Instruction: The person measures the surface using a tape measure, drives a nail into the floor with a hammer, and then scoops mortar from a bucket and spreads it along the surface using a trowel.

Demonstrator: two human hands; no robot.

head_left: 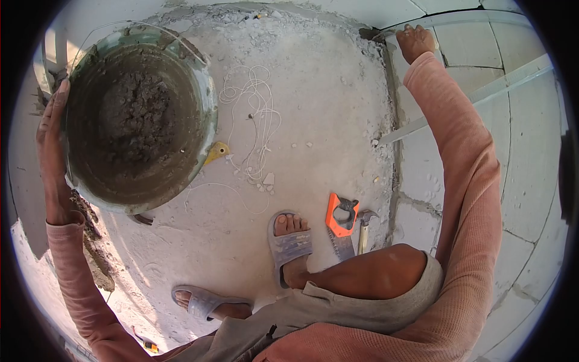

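At the left stands a round green bucket with a thin wire handle, its inner wall smeared with grey mortar. A dark, lumpy heap of wet mortar lies inside. My left hand rests along the bucket's outer left side, fingers stretched out and thumb hidden. At the far upper right, my right hand is closed, knuckles up, against the pale block wall. A light straight bar runs along the wall beside it. Whatever the fingers hold, if anything, I cannot make out.
An orange-handled handsaw and a hammer lie by my right knee. Tangled white string and a yellow tool are on the dusty floor. Another bar leans across the wall. A tape measure lies lower left.
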